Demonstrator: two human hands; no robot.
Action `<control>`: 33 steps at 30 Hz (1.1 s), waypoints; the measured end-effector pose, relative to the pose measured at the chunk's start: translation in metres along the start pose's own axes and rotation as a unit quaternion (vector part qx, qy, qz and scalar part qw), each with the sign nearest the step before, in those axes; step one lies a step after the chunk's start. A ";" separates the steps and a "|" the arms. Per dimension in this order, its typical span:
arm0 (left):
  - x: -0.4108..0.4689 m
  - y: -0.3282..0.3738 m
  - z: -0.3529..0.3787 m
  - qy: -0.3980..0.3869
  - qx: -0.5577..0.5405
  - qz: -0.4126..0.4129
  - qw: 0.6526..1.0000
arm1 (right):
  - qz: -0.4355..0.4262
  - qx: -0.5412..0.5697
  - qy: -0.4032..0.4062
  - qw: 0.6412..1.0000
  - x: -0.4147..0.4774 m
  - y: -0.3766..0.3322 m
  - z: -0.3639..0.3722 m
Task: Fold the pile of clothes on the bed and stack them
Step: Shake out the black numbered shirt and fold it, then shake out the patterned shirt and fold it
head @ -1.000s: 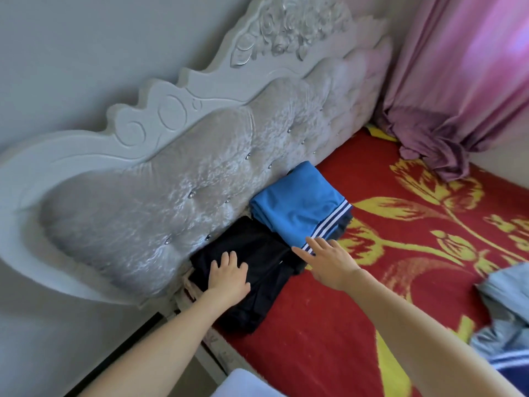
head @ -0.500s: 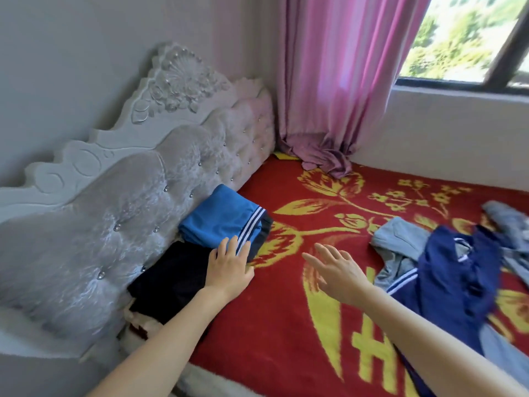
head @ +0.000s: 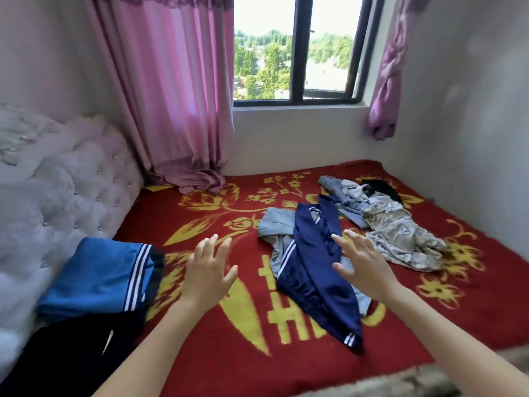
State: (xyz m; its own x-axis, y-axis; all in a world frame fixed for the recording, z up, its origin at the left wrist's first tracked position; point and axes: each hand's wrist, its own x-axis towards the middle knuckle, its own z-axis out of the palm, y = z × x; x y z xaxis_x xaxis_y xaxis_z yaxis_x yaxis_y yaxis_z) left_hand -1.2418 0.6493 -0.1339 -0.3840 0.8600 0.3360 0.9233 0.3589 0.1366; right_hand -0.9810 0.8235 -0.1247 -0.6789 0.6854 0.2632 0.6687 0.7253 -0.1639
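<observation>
Red blanket point(head: 229, 353) with the yellow flowers is covering the bed, and the unfolded pile is sitting right of centre in the frame. A navy garment point(head: 312, 267) with white stripes is lying on top of a grey one point(head: 276, 224). Toward the upper right, a pale patterned piece point(head: 400, 236), some light blue-grey stuff point(head: 340, 190) and a bit of black fabric point(head: 382, 186) are bunching together.

Both hands are hovering with nothing in them. The left hand point(head: 207, 272) is floating over bare blanket mid-frame, grip released, fingers spread. The right hand point(head: 362, 267) is hanging over the navy garment, grip released too, and not clearly touching it.

What's looking risky, just my guess: the navy piece is draping across the grey one, so a fast grab is probably dragging the grey along and tangling both. That navy fabric is also looking slick, so folds may be sliding apart.

The folded blue piece point(head: 97, 279) at lower left is touching the folded black piece point(head: 65, 353) below it, both snug against the tufted headboard point(head: 57, 196). Can't tell how much they're overlapping, so dropping another one on carelessly could be tipping the stack.

Containers: not seeing any basket or box anywhere, everything is lying straight on the bed.
</observation>
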 end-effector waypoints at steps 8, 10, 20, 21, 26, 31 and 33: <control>-0.050 0.019 0.015 -0.057 -0.122 0.012 0.991 | 0.147 0.009 -0.029 0.989 -0.111 -0.024 -0.007; -0.062 0.020 0.017 -0.078 -0.133 0.013 0.988 | 0.159 -0.005 -0.023 0.987 -0.132 -0.028 -0.003; -0.078 0.061 0.020 -0.111 -0.130 0.043 0.984 | 0.232 0.012 -0.025 0.972 -0.189 -0.004 -0.012; -0.075 0.072 0.020 -0.111 -0.126 0.050 0.985 | 0.237 0.013 -0.025 0.971 -0.192 0.003 -0.017; -0.056 0.157 0.034 -0.113 -0.132 0.087 0.981 | 0.259 0.016 -0.007 0.966 -0.225 0.057 -0.040; -0.048 0.262 0.063 -0.117 -0.152 0.119 0.974 | 0.309 0.025 0.021 0.951 -0.274 0.138 -0.071; -0.050 0.294 0.075 -0.126 -0.164 0.110 0.972 | 0.337 0.023 0.023 0.941 -0.291 0.168 -0.082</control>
State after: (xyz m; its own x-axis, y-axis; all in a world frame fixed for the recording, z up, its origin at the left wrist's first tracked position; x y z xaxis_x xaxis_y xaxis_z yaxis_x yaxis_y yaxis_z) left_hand -0.9519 0.7389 -0.1802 -0.1267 0.9792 0.1583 0.9186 0.0556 0.3912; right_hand -0.6462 0.7410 -0.1504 -0.0915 0.9878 0.1260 0.9280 0.1305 -0.3491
